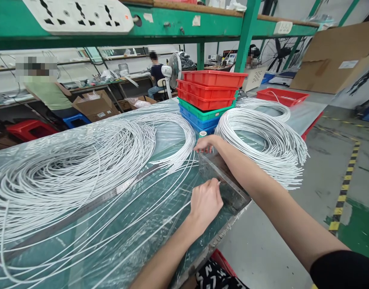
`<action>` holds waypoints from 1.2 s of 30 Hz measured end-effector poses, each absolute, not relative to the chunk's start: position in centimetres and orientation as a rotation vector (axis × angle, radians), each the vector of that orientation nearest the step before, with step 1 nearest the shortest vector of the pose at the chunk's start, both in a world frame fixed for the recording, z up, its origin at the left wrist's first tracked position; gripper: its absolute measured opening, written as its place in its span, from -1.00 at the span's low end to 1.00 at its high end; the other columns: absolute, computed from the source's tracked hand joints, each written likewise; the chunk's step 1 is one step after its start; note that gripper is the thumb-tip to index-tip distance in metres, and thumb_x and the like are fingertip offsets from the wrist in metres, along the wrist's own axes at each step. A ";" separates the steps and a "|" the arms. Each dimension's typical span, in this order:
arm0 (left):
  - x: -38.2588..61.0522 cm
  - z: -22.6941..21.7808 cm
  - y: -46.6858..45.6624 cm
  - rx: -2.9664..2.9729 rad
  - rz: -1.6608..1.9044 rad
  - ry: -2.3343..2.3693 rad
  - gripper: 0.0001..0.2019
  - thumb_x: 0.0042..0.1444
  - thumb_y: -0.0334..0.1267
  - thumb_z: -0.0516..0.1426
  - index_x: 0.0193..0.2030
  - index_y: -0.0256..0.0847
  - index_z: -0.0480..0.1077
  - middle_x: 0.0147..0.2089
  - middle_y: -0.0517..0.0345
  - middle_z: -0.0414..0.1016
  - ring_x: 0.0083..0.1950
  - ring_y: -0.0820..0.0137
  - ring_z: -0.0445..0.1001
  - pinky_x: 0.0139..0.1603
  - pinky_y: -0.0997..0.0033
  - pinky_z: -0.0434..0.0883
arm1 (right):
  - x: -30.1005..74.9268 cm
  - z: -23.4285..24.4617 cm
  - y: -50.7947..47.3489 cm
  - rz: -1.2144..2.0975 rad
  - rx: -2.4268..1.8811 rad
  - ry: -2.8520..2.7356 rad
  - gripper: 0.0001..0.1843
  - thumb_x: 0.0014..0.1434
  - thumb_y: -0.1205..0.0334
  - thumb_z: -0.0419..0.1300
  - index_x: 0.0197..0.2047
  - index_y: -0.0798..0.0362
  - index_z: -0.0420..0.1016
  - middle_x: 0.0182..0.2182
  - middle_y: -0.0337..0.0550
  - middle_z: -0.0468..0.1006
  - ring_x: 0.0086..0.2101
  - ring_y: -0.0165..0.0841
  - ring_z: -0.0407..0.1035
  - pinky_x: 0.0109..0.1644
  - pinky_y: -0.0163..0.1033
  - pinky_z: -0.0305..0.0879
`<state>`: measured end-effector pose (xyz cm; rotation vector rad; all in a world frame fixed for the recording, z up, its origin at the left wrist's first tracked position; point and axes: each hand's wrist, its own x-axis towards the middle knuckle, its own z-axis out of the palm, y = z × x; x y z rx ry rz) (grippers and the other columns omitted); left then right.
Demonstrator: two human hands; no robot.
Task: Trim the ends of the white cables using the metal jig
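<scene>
Black sleeve [343, 269] nearest at lower right in the head view, its bare arm stretching across to the right hand [206, 143], which rests with curled fingers at the far end of a metal block [232, 196]; whether it grips anything there, I cannot tell. The left hand [206, 202] is closed in a pinch, seemingly on a wire [178, 213] that runs up from lower left, its fingertips just at the block's near side. Block and wire both lie on the counter [211, 228], the block near the edge. Left of the hands are a big coil [127, 148], a smaller coil [187, 140] and a ruler [106, 196] lying under some loose strands; beyond the right arm sits another coil [262, 136]. A tape roll [203, 134] stands just behind the right hand, and stacked trays [211, 94] rise farther back. I judge the step in hand to be placing the wire's end against the block. The next move seems to call for a firm left pinch, the wire kept straight and the block steady.
</scene>
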<state>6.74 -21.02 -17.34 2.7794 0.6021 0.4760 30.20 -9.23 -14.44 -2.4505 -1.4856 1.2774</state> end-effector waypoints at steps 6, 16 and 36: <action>6.8 -17.4 -21.1 2.769 0.487 0.598 -0.78 0.31 -0.33 -0.08 -0.36 -0.17 0.27 -0.43 0.20 0.44 -0.45 0.37 0.43 -0.47 0.34 0.01 | 30.2 -14.3 -9.4 1.263 -2.416 -1.468 -0.66 0.26 -0.01 0.17 -0.13 0.12 0.45 -0.47 -0.26 0.36 -0.51 -0.43 0.35 -0.28 -0.21 0.43; 6.8 -17.5 -21.1 2.772 0.506 0.592 -0.77 0.31 -0.32 -0.09 -0.38 -0.16 0.25 -0.45 0.19 0.42 -0.46 0.37 0.41 -0.49 0.35 -0.01 | 30.3 -14.2 -9.4 1.271 -2.407 -1.480 -0.63 0.23 -0.04 0.19 -0.12 0.12 0.44 -0.46 -0.23 0.38 -0.50 -0.43 0.36 -0.31 -0.27 0.40; 6.8 -17.2 -21.2 2.799 0.455 0.627 -0.78 0.32 -0.31 -0.08 -0.34 -0.16 0.30 -0.42 0.19 0.45 -0.44 0.37 0.44 -0.48 0.34 0.04 | 30.6 -14.7 -9.1 1.276 -2.411 -1.477 -0.58 0.22 -0.12 0.19 -0.17 0.11 0.44 -0.45 -0.24 0.38 -0.48 -0.41 0.38 -0.26 -0.22 0.42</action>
